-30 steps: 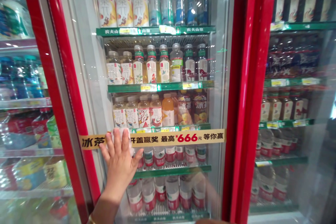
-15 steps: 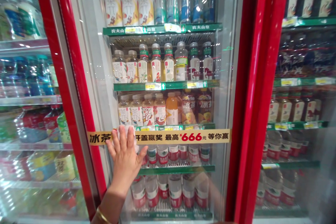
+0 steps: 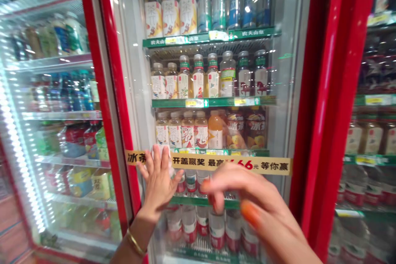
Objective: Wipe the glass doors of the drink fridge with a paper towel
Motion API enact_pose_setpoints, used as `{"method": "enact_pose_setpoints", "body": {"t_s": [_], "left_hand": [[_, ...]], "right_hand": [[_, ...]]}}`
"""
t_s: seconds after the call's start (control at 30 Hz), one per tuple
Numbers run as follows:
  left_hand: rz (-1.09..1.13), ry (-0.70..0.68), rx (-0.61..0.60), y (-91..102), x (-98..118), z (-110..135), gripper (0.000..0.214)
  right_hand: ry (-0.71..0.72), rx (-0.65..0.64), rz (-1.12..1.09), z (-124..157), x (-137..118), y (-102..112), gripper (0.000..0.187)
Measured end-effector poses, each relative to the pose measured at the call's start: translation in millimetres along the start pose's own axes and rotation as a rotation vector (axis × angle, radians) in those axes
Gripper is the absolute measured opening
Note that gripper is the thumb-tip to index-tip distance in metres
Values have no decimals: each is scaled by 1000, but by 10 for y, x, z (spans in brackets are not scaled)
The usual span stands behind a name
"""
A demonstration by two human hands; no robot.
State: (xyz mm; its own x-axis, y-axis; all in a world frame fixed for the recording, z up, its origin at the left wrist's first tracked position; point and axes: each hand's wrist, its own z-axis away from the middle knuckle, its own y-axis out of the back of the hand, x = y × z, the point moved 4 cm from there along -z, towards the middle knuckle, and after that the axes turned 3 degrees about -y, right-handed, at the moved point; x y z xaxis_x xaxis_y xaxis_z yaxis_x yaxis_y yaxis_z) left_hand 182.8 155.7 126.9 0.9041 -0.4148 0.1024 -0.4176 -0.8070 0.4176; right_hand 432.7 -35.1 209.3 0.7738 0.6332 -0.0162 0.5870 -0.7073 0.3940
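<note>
Your left hand (image 3: pixel 159 183) pins a white cloth (image 3: pixel 171 167) flat, fingers spread, to the red-framed glass door (image 3: pixel 278 70); your blurred right hand (image 3: pixel 247 206) hovers half-curled, empty.

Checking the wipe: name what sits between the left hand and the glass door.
A white cloth, pressed by the left hand against the glass door, in the head view.

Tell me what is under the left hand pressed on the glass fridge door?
A white cloth peeks out past the fingers of the left hand. The hand hides the rest and part of the yellow paper banner.
</note>
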Motion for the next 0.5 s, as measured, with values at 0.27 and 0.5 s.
{"method": "enact_pose_setpoints", "body": {"t_s": [0.27,0.5], "left_hand": [[-59,-20,156,250,30,-564,91],[-113,-117,106,105,-185,-162,96]], "right_hand": [[46,180,570,-112,944,-767,86],[34,231,550,-65,938,-776,81]]}}
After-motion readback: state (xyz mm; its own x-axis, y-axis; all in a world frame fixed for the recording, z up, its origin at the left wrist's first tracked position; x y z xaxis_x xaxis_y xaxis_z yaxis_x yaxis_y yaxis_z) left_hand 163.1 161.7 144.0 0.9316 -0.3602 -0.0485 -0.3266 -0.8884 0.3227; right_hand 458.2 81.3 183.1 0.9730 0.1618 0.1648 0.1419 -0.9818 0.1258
